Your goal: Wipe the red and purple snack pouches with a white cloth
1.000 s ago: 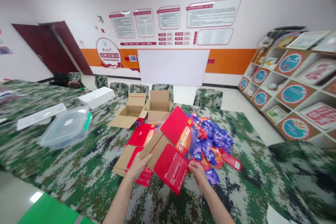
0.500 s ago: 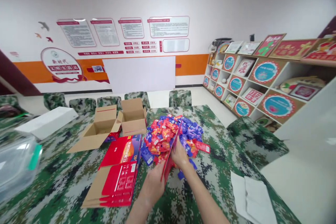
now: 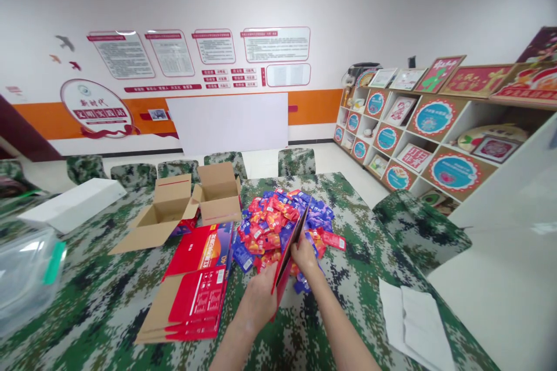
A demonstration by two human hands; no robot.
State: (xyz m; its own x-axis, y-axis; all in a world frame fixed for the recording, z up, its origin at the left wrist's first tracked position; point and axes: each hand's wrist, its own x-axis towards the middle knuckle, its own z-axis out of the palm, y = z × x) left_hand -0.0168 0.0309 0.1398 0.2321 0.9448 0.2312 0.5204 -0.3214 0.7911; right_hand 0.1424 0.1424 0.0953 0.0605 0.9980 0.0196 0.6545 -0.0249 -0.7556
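A red carton, folded nearly flat, stands on edge between my hands, with a dark narrow gap along its top. My left hand is closed on its near end. My right hand grips the right side, its fingers partly hidden by the carton. Just beyond lies a heap of small red and blue-purple packets on the camouflage tablecloth. To the left of my left hand is a stack of flattened red cartons with brown cardboard flaps.
Two open brown cardboard boxes sit behind the flattened cartons. A long white box and a clear plastic container with a green clip are at far left. White paper sheets lie at right. Camouflage-covered chairs line the table.
The carton between my hands has opened slightly, from a flat sheet to a narrow gap. My right hand has moved slightly right. The view has turned a little to the right.
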